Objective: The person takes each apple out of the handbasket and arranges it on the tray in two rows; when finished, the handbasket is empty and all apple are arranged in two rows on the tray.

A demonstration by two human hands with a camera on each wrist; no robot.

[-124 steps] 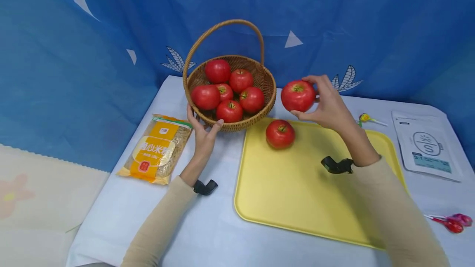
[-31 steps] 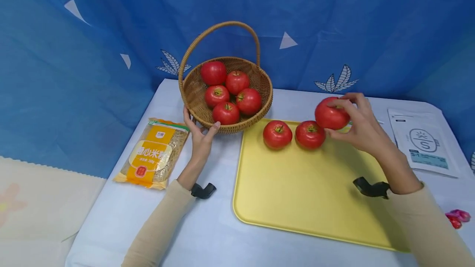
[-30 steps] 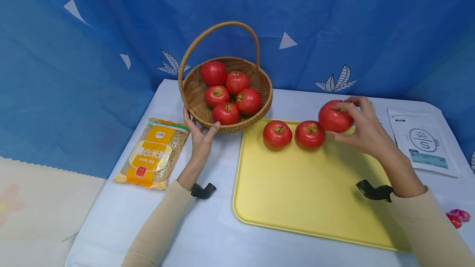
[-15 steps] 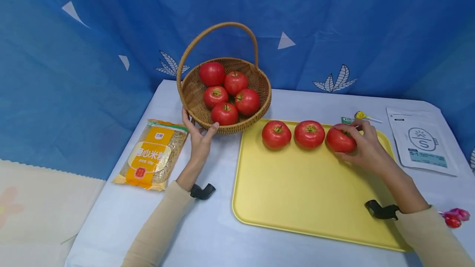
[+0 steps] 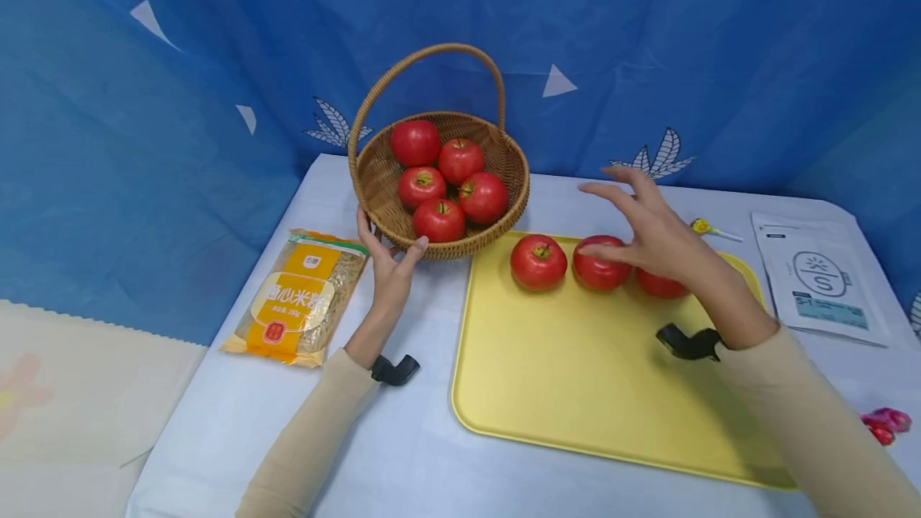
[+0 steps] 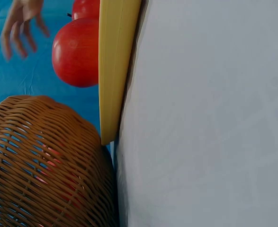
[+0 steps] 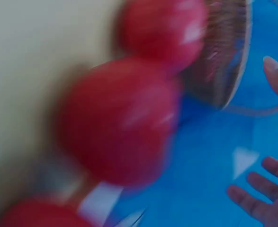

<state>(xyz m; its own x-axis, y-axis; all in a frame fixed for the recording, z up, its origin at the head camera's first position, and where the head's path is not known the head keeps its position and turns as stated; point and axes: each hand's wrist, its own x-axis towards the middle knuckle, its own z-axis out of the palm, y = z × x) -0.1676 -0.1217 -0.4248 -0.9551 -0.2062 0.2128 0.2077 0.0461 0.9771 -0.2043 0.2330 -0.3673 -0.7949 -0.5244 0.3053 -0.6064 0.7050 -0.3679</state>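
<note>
1. Right hand point(image 5: 651, 234): fingers spread and straight, holding nothing, hovering above the far edge of the yellow tray point(image 5: 576, 374).
2. Three tomatoes sit in a row on the tray along its far edge. The right tomato point(image 5: 660, 284) lies directly under the right hand's palm and is partly hidden by it. The middle tomato point(image 5: 599, 270) is just below the thumb; contact cannot be judged. The left tomato point(image 5: 537, 261) lies beyond the fingertips, on the basket side.
3. Left hand point(image 5: 388, 266): thumb and fingers curled round the near rim of the wicker basket point(image 5: 504, 222), gripping it. The basket stands on the counter point(image 5: 403, 438), just beside the tray's far left corner.
4. Five tomatoes in basket point(image 5: 439, 174), piled just beyond the left hand's fingers.
5. Noodle packet point(image 5: 298, 294): flat on the counter, just outside the left hand, close to its wrist.
6. White pouch point(image 5: 820, 278): outside the right hand, well apart, past the tray's edge. A lollipop point(image 5: 708, 228) lies between the pouch and the hand.
7. Right wrist view is motion-blurred; only red shapes and fingertips are legible.
</note>
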